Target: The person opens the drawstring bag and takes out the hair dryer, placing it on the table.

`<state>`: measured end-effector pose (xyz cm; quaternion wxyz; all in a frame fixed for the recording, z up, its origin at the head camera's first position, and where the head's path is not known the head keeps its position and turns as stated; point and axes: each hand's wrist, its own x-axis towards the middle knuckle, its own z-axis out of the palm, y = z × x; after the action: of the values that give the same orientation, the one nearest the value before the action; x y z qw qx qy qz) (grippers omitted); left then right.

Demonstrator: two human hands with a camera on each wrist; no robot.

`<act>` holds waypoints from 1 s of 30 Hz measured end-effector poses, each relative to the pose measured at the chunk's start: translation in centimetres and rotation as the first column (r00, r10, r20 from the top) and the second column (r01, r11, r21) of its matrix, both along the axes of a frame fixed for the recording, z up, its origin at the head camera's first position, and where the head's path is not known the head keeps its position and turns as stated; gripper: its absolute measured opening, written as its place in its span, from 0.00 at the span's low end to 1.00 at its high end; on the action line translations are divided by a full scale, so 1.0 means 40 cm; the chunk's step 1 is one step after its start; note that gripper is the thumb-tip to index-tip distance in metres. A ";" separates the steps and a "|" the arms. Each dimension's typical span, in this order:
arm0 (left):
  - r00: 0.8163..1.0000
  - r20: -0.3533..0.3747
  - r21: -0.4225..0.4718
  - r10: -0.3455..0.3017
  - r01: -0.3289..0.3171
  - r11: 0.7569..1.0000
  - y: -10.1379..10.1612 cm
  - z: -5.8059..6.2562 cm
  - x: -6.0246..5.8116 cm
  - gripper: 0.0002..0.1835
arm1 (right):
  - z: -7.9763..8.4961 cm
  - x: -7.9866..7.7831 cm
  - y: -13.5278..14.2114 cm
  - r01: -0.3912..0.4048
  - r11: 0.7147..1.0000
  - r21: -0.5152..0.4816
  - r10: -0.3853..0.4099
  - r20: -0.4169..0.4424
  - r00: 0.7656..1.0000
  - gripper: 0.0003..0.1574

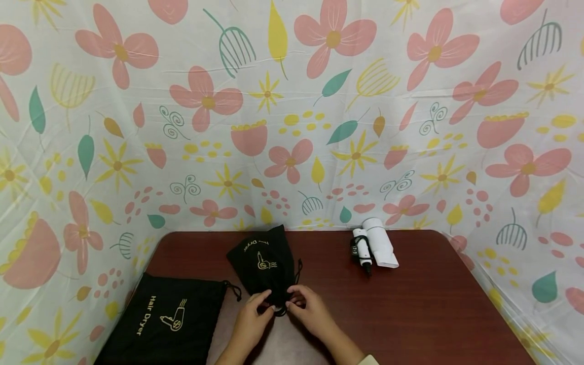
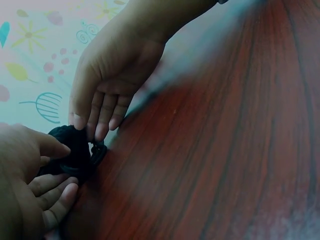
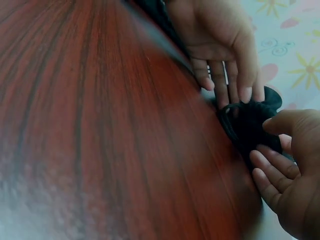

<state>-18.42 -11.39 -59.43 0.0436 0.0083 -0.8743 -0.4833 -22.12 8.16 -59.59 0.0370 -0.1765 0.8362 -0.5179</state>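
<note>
A small black drawstring pouch (image 1: 262,253) with gold "Hair Dryer" lettering lies on the table, its gathered mouth toward me. At the left edge of that mouth, the fingers and thumb of my left hand (image 1: 250,322) pinch the cloth. My right hand (image 1: 314,310) pinches the opposite side, a short gap from the left. The wrist views show the bunched black opening (image 2: 77,150) between the fingertips of both hands. Whatever is inside the pouch is hidden. One cord end (image 1: 298,271) sticks out at its right side.
A larger black "Hair Dryer" bag (image 1: 201,309) lies flat at the left, its cord (image 1: 233,289) by the pouch. Toward the back right of the brown table (image 1: 433,304) lie a white cylindrical hair dryer part (image 1: 380,243) and a white handle (image 1: 362,247) wrapped with black cord.
</note>
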 end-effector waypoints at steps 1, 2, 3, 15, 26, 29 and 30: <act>1.000 0.010 0.003 0.002 -0.002 1.000 0.000 0.001 -0.002 0.22 | 0.000 0.000 -0.002 0.006 1.000 0.008 -0.006 -0.002 1.000 0.18; 1.000 0.020 0.005 0.004 -0.004 1.000 0.000 0.002 -0.003 0.22 | 0.000 0.000 -0.004 0.010 1.000 0.014 -0.010 -0.003 1.000 0.17; 1.000 0.026 0.004 0.002 -0.003 1.000 0.001 0.002 -0.004 0.23 | 0.000 0.000 -0.006 0.014 1.000 0.018 -0.014 -0.006 1.000 0.17; 0.999 0.024 0.035 0.034 -0.035 0.999 0.009 -0.004 -0.012 0.21 | -0.006 0.003 -0.025 0.035 0.998 0.044 -0.032 -0.065 0.997 0.14; 0.991 0.075 0.132 0.113 -0.122 0.984 0.011 -0.018 -0.017 0.11 | -0.020 0.003 -0.026 0.053 0.999 -0.007 -0.053 -0.026 0.998 0.12; 0.989 0.089 0.145 0.122 -0.134 0.980 0.011 -0.022 -0.019 0.09 | -0.025 0.001 -0.024 0.071 0.996 -0.044 -0.071 0.000 0.997 0.12; 0.989 0.088 0.147 0.123 -0.135 0.980 0.011 -0.023 -0.020 0.08 | -0.027 0.001 -0.024 0.076 0.996 -0.056 -0.076 0.003 0.997 0.12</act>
<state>-19.20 -10.94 -60.34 0.0397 0.0872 -0.8335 -0.5441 -22.09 7.22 -60.66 0.0127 -0.1451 0.8276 -0.5422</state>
